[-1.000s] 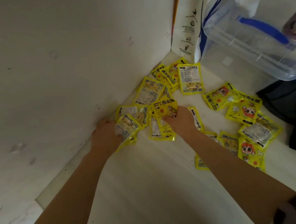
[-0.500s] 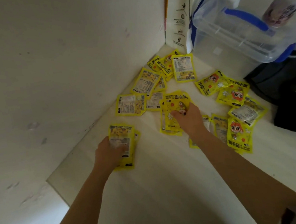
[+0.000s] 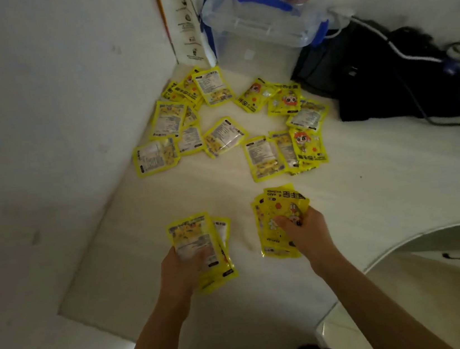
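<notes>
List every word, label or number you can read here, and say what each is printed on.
"HAND", with a blurrier word under it that looks like "WARMER": top packet of the right-hand stack, held by the right hand.
Large characters beside it, and on the loose packets: too blurred to read.
Back-label print on the left-hand stack, held by the left hand: too small.
Print on the white paper bag: too small.
</notes>
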The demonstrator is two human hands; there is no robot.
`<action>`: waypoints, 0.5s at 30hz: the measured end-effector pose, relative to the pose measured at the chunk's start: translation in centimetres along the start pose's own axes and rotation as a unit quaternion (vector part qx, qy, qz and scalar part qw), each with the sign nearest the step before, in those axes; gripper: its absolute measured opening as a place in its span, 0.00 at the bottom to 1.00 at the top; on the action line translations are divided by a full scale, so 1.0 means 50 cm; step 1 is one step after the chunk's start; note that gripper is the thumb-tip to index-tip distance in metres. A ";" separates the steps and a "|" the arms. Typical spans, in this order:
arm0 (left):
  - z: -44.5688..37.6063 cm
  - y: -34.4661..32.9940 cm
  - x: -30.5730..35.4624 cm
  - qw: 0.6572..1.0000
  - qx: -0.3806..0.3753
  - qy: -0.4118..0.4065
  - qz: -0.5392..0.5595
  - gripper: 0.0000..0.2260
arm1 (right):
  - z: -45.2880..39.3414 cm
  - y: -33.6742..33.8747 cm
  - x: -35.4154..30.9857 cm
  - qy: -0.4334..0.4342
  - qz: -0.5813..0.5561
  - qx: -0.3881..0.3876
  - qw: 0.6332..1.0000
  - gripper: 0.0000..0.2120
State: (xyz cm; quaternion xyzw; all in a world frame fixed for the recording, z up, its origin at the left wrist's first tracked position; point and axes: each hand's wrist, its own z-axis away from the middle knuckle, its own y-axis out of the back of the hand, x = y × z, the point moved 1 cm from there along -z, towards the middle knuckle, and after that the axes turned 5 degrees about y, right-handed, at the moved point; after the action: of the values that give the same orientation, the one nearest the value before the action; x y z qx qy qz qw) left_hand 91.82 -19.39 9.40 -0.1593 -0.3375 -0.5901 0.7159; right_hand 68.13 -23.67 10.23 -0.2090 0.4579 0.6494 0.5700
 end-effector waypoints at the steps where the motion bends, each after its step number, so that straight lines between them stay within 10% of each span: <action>1: 0.005 0.003 -0.008 1.000 -0.016 -0.009 -0.006 0.12 | 0.025 0.004 0.019 -0.010 -0.020 0.015 1.000 0.22; 15: 0.143 -0.074 -0.086 0.953 -0.209 -0.112 -0.190 0.10 | 0.344 0.127 0.202 -0.049 -0.171 0.229 0.957 0.06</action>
State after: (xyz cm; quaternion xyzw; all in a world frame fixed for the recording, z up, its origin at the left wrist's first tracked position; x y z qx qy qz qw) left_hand 85.85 -12.69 11.04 -0.3034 -0.3087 -0.7509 0.4988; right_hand 63.85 -3.33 12.98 -0.1158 0.5235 0.4291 0.7269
